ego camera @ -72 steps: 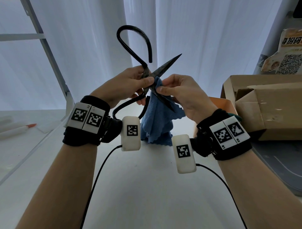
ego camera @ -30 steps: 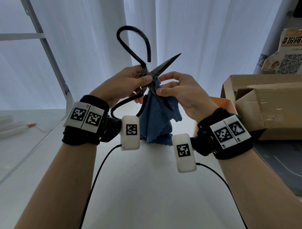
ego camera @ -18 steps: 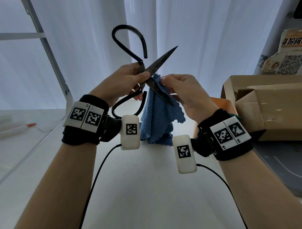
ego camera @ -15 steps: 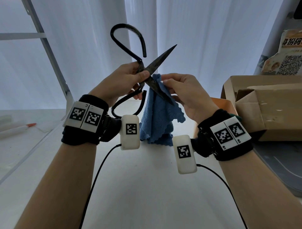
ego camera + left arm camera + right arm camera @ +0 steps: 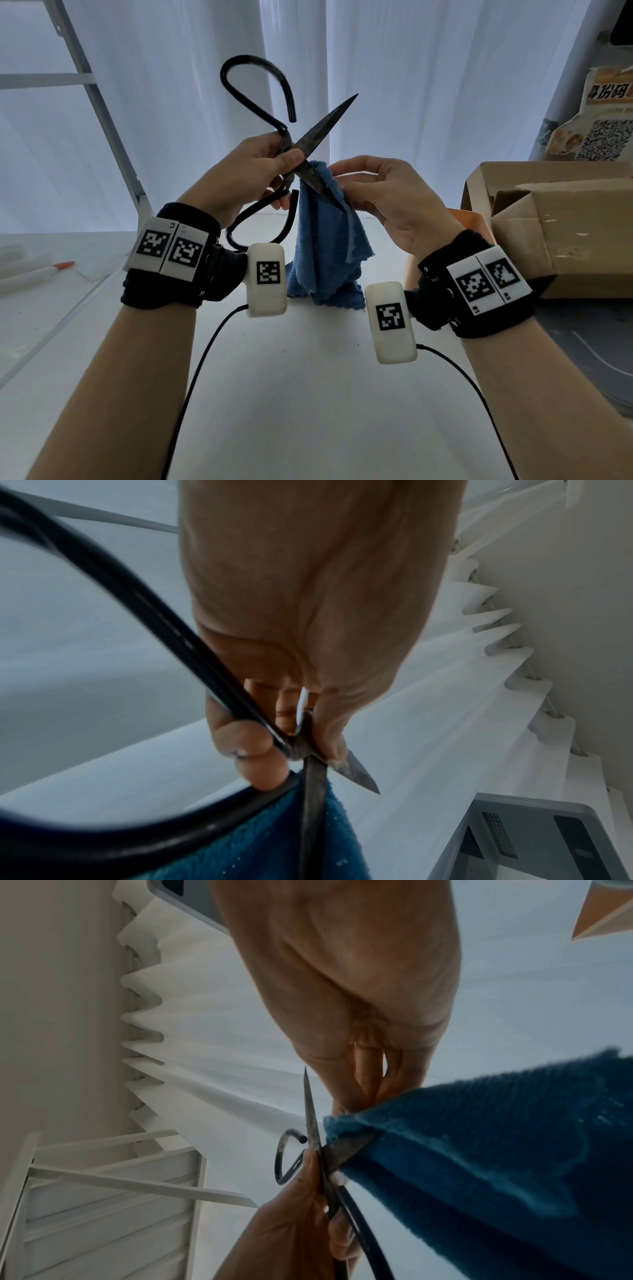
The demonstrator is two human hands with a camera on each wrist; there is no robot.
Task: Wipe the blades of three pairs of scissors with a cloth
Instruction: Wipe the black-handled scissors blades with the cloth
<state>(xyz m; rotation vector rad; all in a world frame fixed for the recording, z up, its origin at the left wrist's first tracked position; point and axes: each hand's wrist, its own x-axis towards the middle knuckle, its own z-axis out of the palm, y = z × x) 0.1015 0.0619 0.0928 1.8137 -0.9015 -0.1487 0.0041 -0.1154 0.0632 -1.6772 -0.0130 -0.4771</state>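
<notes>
Black iron scissors [image 5: 318,126] with big loop handles are held up in the air, blades spread wide. My left hand [image 5: 253,164] pinches them at the pivot [image 5: 301,748], thumb on top. One blade points up and right; the lower blade [image 5: 322,186] lies against a blue cloth [image 5: 325,240]. My right hand [image 5: 376,192] pinches the cloth [image 5: 479,1137] around that lower blade near the pivot. The cloth hangs down to the table. Only this one pair of scissors is in view.
A white table [image 5: 308,394] lies below my arms. An open cardboard box [image 5: 555,219] stands at the right, with an orange box [image 5: 469,219] beside it. A white pen with a red tip [image 5: 37,272] lies far left. White curtains hang behind.
The scissors rose slightly and shifted left. My right hand slid with the cloth along the lower blade and now sits near the pivot. The left hand's grip is unchanged.
</notes>
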